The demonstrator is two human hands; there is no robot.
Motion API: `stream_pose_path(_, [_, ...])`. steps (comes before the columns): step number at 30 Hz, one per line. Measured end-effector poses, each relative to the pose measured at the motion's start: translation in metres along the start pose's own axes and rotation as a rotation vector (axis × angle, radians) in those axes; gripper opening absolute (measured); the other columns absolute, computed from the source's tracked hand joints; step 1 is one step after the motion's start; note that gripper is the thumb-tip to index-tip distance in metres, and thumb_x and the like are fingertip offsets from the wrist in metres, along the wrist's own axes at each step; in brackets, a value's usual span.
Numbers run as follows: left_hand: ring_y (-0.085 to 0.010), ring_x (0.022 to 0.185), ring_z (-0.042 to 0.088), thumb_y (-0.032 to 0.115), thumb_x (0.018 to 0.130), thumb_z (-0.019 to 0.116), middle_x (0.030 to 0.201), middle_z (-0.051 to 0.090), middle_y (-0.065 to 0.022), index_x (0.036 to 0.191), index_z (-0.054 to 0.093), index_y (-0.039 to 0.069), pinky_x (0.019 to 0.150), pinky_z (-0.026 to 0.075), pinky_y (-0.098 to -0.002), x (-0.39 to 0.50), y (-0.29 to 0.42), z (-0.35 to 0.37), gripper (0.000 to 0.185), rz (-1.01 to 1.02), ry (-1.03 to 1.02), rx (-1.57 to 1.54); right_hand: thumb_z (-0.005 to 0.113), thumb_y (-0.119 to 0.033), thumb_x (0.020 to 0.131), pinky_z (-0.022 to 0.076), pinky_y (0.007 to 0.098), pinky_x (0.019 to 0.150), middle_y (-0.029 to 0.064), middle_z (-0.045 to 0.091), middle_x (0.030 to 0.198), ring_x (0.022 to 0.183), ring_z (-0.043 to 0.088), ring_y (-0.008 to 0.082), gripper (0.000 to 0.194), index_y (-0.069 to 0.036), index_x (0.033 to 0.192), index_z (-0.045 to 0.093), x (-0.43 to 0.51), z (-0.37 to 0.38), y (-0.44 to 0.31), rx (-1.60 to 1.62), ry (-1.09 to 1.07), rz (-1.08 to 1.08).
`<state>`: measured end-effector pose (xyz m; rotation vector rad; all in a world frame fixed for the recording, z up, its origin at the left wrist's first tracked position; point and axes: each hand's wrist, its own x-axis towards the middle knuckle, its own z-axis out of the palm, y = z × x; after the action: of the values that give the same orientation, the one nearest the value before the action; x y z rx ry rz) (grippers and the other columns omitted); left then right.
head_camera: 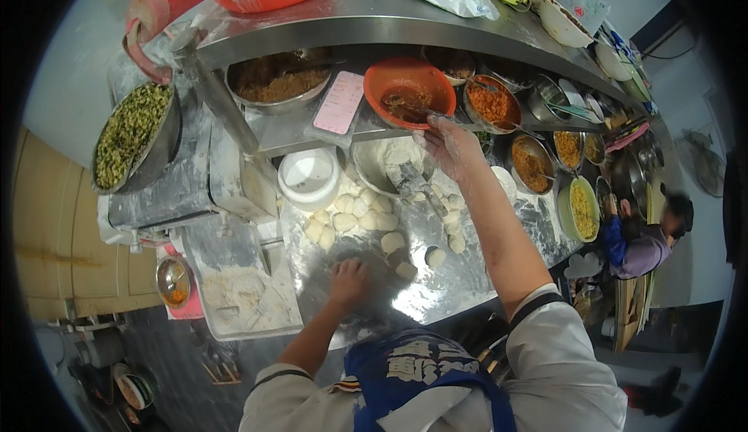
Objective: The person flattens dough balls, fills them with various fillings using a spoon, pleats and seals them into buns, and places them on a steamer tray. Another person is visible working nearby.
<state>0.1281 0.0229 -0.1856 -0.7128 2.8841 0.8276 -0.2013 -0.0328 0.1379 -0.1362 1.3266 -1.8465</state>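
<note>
My right hand (447,145), dusted with flour, reaches to the shelf at the near rim of an orange bowl (380,81). Its fingers close around the handle of a metal spoon, whose head dips into the brownish paste (415,100) in that bowl. My left hand (350,280) lies low over the steel worktop (327,321), fingers bent and palm hidden; whether anything is under it cannot be told. Beyond it sit several pale dough pieces (368,220). Single dough pieces lie closer, one of them a lump (405,271) right of my left hand.
A flour bowl (374,166) holds a scoop (415,183), beside a white tub (310,181). The steel shelf (280,137) overhangs the worktop. Filling bowls (491,105) line the right; a basin of chopped greens (131,140) stands left. A person (640,251) is at far right.
</note>
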Motion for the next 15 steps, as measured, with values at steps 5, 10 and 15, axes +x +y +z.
stream_pose_path(5, [-0.0389, 0.158, 0.035, 0.041, 0.097, 0.068, 0.168, 0.042, -0.0181, 0.158, 0.051, 0.009, 0.129, 0.021, -0.0647, 0.013, -0.003, 0.0, 0.071, -0.065, 0.282, 0.103, 0.059, -0.004, 0.107, 0.0658, 0.0408, 0.089, 0.0186, 0.066, 0.117, 0.103, 0.07, 0.0289, 0.02, 0.008, 0.123, 0.061, 0.018, 0.019, -0.017, 0.03, 0.008, -0.075])
stream_pose_path(10, [-0.0417, 0.16, 0.031, 0.042, 0.098, 0.067, 0.173, 0.035, -0.0198, 0.16, 0.049, 0.009, 0.13, 0.018, -0.065, 0.023, 0.011, -0.001, 0.073, -0.023, 0.258, 0.061, 0.057, -0.002, 0.107, 0.0658, 0.0418, 0.087, 0.0168, 0.067, 0.115, 0.101, 0.07, 0.0295, 0.014, 0.003, 0.119, 0.061, 0.082, 0.059, -0.029, 0.029, -0.102, -0.163])
stream_pose_path(15, [-0.04, 0.158, 0.034, 0.041, 0.097, 0.069, 0.169, 0.04, -0.0183, 0.156, 0.053, 0.009, 0.129, 0.02, -0.0628, 0.019, 0.029, -0.028, 0.069, -0.092, 0.258, 0.025, 0.059, -0.001, 0.107, 0.0674, 0.0428, 0.092, 0.0178, 0.066, 0.116, 0.104, 0.071, 0.0318, 0.016, 0.006, 0.121, 0.059, 0.127, 0.081, -0.02, 0.13, -0.052, -0.111])
